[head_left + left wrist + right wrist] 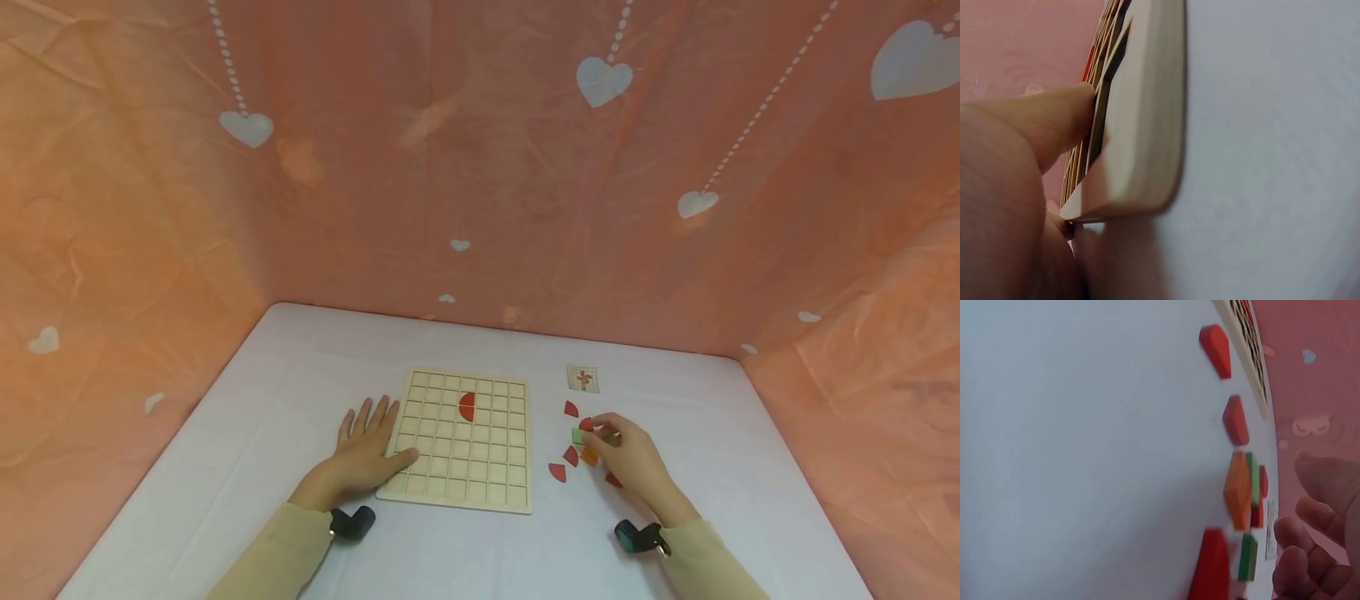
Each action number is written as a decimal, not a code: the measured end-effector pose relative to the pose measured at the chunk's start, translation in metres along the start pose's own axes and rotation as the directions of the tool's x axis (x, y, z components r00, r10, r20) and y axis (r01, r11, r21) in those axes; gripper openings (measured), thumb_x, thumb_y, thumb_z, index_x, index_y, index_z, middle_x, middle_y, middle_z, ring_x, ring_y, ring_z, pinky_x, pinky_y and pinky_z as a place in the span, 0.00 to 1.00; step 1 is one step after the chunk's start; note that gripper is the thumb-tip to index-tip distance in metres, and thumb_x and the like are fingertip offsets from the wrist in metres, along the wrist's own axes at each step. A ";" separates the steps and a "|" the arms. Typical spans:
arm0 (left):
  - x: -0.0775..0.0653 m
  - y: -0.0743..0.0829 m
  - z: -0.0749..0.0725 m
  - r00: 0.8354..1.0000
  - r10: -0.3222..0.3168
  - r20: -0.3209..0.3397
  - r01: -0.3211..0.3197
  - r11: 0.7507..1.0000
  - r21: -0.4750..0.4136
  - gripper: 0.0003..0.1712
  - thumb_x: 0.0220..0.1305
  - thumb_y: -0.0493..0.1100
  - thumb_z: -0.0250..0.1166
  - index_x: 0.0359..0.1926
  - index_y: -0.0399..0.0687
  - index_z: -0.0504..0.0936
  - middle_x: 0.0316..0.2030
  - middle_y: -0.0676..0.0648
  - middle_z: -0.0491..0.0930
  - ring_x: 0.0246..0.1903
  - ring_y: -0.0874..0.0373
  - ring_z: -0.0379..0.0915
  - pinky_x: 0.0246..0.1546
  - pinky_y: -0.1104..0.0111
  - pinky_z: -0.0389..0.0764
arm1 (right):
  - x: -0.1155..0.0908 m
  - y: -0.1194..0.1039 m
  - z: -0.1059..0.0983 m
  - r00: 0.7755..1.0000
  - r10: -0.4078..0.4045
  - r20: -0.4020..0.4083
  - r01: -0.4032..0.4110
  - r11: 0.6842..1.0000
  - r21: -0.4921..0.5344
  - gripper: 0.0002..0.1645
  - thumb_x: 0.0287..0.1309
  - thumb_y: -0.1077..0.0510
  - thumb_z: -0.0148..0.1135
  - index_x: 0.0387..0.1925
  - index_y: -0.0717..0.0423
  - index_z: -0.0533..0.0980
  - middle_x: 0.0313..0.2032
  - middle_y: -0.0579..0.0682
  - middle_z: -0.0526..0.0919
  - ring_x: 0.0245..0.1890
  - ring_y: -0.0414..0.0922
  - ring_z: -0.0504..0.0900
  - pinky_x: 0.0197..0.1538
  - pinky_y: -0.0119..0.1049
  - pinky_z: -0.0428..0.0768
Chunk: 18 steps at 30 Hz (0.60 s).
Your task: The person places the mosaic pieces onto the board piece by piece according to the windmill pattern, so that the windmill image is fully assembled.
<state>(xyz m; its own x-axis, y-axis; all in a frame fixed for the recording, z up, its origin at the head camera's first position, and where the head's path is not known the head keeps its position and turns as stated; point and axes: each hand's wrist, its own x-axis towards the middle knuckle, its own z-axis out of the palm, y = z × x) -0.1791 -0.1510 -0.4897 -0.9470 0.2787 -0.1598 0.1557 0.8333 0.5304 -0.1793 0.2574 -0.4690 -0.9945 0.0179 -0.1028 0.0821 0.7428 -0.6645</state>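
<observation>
My left hand (363, 454) lies with spread fingers along the left side of a wooden grid board (480, 467). Its thumb (1063, 115) rests on the board's face near the corner. Two red quarter-circle pieces (467, 407) sit in the grid, forming a half disc. Right of the board, my right hand (630, 454) hovers over loose pieces, thumb and fingertips apart with nothing between them. Closest to its fingertips are a light green piece (577, 436), an orange piece (589, 457) and a red piece (586, 424). A darker green piece (1247, 557) shows in the right wrist view.
Behind the loose pieces lies a small pattern card (582, 377) with a pinwheel figure. More red quarter-circles (557, 472) are scattered on the white tabletop (330, 350). An orange curtain (450, 183) with white hearts encloses the table's back and sides.
</observation>
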 end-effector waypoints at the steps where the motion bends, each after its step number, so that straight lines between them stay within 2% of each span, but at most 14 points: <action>1: 0.000 0.000 0.000 1.000 -0.002 0.002 0.002 1.000 0.004 0.53 0.66 0.64 0.56 0.74 0.33 0.44 0.74 0.34 0.36 0.72 0.37 0.20 0.65 0.44 0.22 | -0.001 0.002 -0.001 1.000 -0.003 -0.001 0.003 1.000 -0.007 0.20 0.60 0.47 0.66 0.52 0.48 0.77 0.39 0.48 0.78 0.35 0.46 0.75 0.30 0.34 0.78; 6: 0.000 0.000 0.000 1.000 -0.008 0.009 0.008 1.000 0.005 0.54 0.65 0.64 0.56 0.75 0.34 0.43 0.75 0.34 0.35 0.72 0.38 0.20 0.65 0.44 0.21 | -0.003 0.008 -0.007 1.000 -0.009 -0.003 0.009 0.999 -0.036 0.22 0.60 0.48 0.66 0.53 0.51 0.76 0.40 0.48 0.78 0.39 0.46 0.75 0.37 0.33 0.79; 18: -0.001 0.000 0.001 1.000 -0.013 0.013 0.013 1.000 -0.009 0.54 0.65 0.64 0.57 0.75 0.35 0.43 0.75 0.35 0.35 0.72 0.39 0.19 0.65 0.45 0.21 | -0.005 0.024 -0.019 0.999 0.023 -0.034 -0.026 0.997 -0.068 0.25 0.61 0.45 0.64 0.55 0.53 0.75 0.42 0.50 0.79 0.40 0.48 0.74 0.41 0.39 0.76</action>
<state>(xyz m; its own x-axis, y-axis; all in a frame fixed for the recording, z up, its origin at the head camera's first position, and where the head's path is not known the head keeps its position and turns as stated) -0.1783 -0.1506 -0.4907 -0.9452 0.2740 -0.1776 0.1407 0.8327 0.5356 -0.1738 0.2885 -0.4705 -0.9940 0.0581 -0.0931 0.1030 0.7860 -0.6096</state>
